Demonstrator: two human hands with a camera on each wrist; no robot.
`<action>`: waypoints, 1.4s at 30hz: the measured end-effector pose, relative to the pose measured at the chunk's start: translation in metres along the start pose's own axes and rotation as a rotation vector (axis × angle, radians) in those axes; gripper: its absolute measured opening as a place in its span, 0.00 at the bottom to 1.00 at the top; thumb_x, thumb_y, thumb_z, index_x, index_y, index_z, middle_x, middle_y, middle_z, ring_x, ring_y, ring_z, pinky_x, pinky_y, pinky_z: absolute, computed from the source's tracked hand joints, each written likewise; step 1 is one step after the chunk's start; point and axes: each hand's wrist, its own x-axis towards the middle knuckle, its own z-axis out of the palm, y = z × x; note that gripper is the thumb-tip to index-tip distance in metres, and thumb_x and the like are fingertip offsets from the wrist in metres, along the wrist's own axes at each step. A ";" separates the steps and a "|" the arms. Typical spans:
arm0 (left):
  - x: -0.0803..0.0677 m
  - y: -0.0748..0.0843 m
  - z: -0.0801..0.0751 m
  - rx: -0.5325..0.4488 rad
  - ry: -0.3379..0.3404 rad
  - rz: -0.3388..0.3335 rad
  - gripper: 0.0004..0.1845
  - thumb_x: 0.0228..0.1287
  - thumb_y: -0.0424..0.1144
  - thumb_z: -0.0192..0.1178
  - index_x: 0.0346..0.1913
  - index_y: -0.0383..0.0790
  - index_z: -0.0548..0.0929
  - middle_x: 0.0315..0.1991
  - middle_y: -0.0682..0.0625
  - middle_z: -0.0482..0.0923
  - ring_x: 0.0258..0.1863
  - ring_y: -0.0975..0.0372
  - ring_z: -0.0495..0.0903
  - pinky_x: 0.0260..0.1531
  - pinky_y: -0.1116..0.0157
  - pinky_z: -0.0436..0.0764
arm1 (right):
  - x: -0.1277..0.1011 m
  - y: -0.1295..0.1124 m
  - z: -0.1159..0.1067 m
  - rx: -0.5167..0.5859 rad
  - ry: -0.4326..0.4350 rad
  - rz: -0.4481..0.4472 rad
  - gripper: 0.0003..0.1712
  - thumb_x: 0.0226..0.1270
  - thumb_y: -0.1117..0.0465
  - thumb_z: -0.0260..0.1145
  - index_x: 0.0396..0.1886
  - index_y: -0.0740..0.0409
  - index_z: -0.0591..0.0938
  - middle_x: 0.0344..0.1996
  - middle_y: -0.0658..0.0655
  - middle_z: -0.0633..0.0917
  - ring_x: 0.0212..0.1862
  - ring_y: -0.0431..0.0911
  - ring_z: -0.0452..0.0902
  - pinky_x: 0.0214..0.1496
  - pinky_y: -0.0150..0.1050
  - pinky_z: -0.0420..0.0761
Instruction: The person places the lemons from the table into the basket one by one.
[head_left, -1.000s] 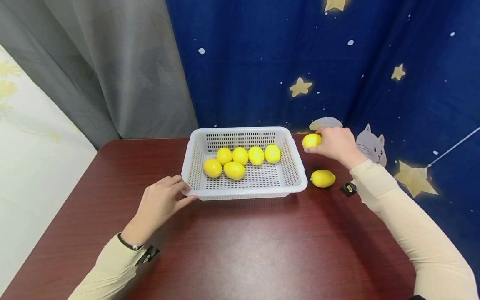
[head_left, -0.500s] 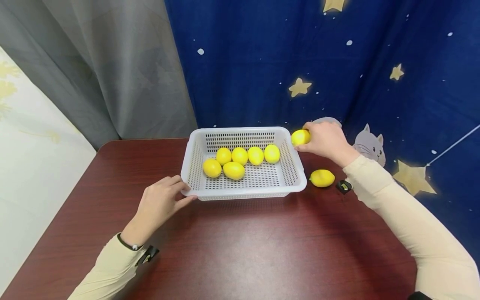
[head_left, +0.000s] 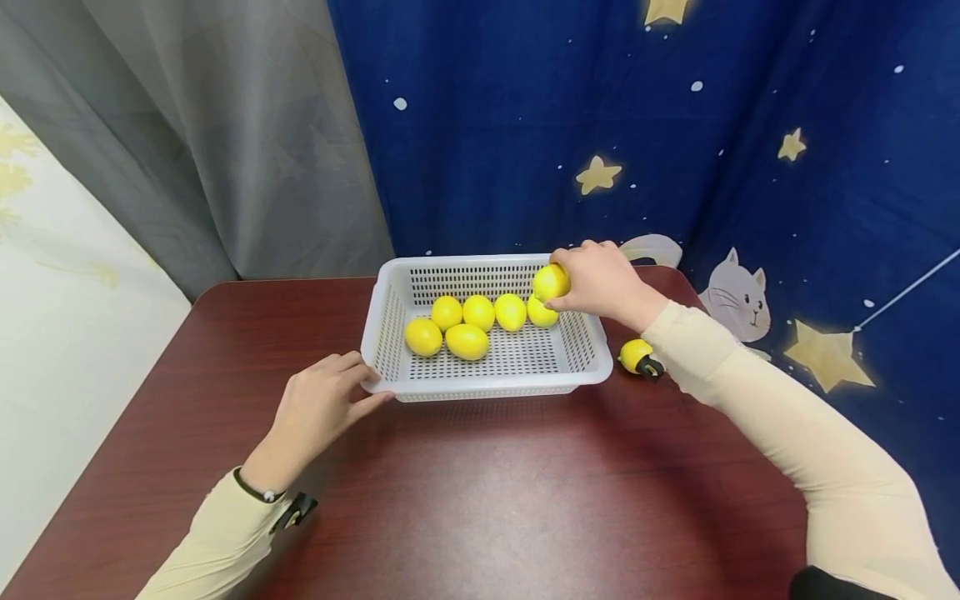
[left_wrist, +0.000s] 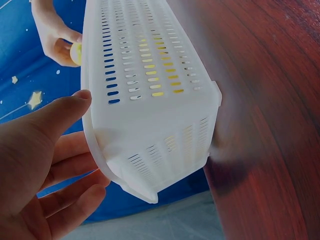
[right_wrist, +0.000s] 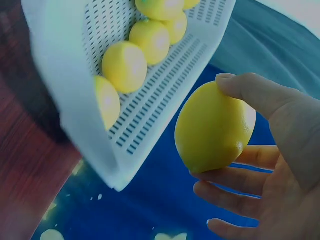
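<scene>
A white slotted plastic basket (head_left: 495, 387) stands at the back of the table, with several lemons (head_left: 467, 342) on its floor. My right hand (head_left: 603, 283) holds a lemon (head_left: 551, 282) between thumb and fingers, above the basket's right part. In the right wrist view that held lemon (right_wrist: 212, 127) is in plain sight, thumb on top and fingers beneath. My left hand (head_left: 318, 412) grips the basket's near left corner; the left wrist view has thumb and fingers at the rim (left_wrist: 90, 135).
One more lemon (head_left: 632, 354) lies on the dark red table (head_left: 480, 500), right of the basket, partly hidden by the black wrist device (head_left: 651, 367). A blue star-print curtain (head_left: 510, 125) and a grey curtain (head_left: 285, 142) hang behind.
My right hand has carried its lemon leftward, from beyond the basket's right side to over the inside. My left hand has stayed at the corner.
</scene>
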 end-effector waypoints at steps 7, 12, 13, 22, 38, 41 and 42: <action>0.000 0.000 -0.001 0.004 -0.023 -0.016 0.15 0.44 0.53 0.77 0.29 0.50 0.85 0.25 0.60 0.75 0.23 0.67 0.70 0.18 0.67 0.71 | 0.011 -0.016 0.001 -0.001 -0.017 -0.054 0.39 0.49 0.37 0.74 0.58 0.53 0.80 0.46 0.56 0.87 0.48 0.54 0.77 0.55 0.51 0.74; -0.001 -0.001 -0.001 0.000 -0.019 -0.017 0.15 0.43 0.52 0.78 0.29 0.49 0.85 0.25 0.59 0.76 0.23 0.67 0.70 0.18 0.67 0.71 | 0.019 -0.020 0.004 0.011 -0.033 -0.074 0.40 0.50 0.37 0.74 0.60 0.52 0.79 0.48 0.55 0.87 0.48 0.53 0.76 0.55 0.50 0.74; -0.001 -0.001 -0.001 -0.003 -0.016 -0.016 0.15 0.43 0.52 0.78 0.29 0.48 0.85 0.24 0.59 0.76 0.23 0.67 0.70 0.17 0.67 0.71 | 0.020 -0.021 0.004 0.014 -0.035 -0.077 0.40 0.50 0.37 0.74 0.60 0.52 0.79 0.48 0.55 0.87 0.48 0.53 0.76 0.55 0.50 0.74; -0.001 -0.002 0.000 -0.016 0.000 -0.006 0.15 0.42 0.52 0.78 0.29 0.48 0.85 0.24 0.59 0.76 0.22 0.67 0.70 0.17 0.67 0.71 | 0.034 -0.028 0.012 0.028 -0.063 -0.114 0.39 0.51 0.38 0.74 0.61 0.50 0.78 0.50 0.54 0.86 0.50 0.52 0.76 0.57 0.50 0.74; 0.001 -0.004 0.002 -0.005 -0.007 0.001 0.16 0.42 0.53 0.78 0.29 0.49 0.85 0.24 0.59 0.75 0.23 0.66 0.70 0.18 0.66 0.73 | 0.056 -0.035 0.031 0.071 -0.137 -0.193 0.38 0.51 0.41 0.77 0.62 0.46 0.78 0.55 0.52 0.85 0.52 0.51 0.74 0.56 0.49 0.74; 0.000 -0.003 0.002 -0.008 -0.002 0.001 0.17 0.41 0.53 0.78 0.29 0.48 0.85 0.24 0.59 0.75 0.23 0.66 0.70 0.18 0.66 0.72 | 0.058 -0.036 0.035 0.074 -0.152 -0.205 0.38 0.50 0.41 0.77 0.61 0.45 0.79 0.55 0.51 0.85 0.52 0.51 0.74 0.56 0.50 0.74; 0.000 -0.003 0.002 -0.007 -0.003 0.001 0.17 0.41 0.53 0.78 0.29 0.48 0.85 0.24 0.59 0.75 0.22 0.66 0.70 0.18 0.65 0.72 | 0.059 -0.037 0.036 0.072 -0.156 -0.209 0.38 0.50 0.42 0.78 0.61 0.45 0.79 0.55 0.51 0.85 0.52 0.51 0.74 0.57 0.49 0.74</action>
